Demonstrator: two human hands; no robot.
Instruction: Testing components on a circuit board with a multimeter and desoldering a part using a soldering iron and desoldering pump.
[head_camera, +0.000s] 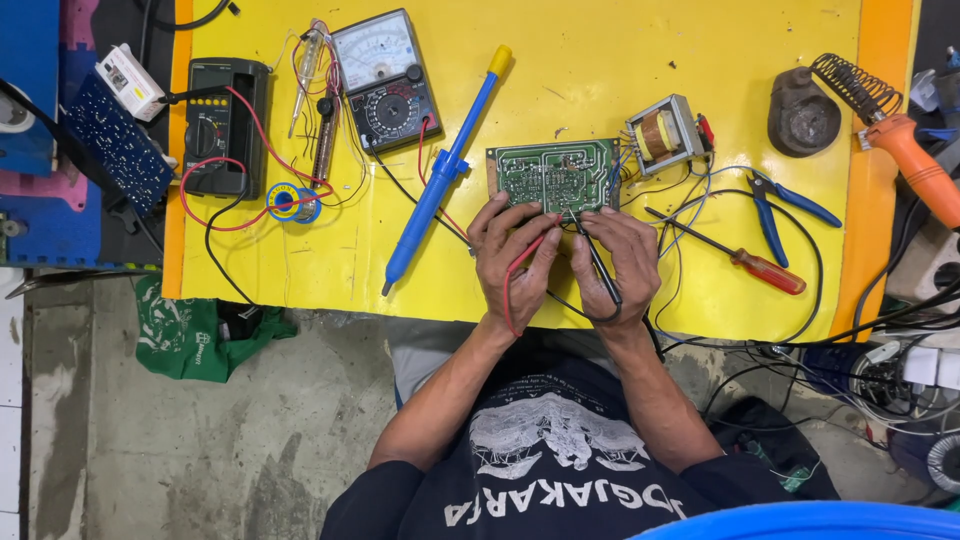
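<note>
**Both hands on probes at the board's near edge**

Left hand (517, 262) pinches a red-wired probe (527, 255); right hand (618, 262) grips a black probe (598, 262). Both tips meet the green circuit board (552, 176). Bare yellow table (650, 40) beyond; blue desoldering pump (445, 170) lies left.

Your left hand (515, 262) and right hand (618, 262) sit side by side at the near edge of the circuit board (553, 175), a probe in each. To your right of the board: transformer (665, 132), pliers (785, 205), screwdriver (735, 255), then soldering iron (915, 165) in its stand (808, 115). To your left: desoldering pump (445, 170), analog multimeter (385, 80), solder spool (293, 202), digital multimeter (225, 125). All rest on the table (600, 60).
</note>
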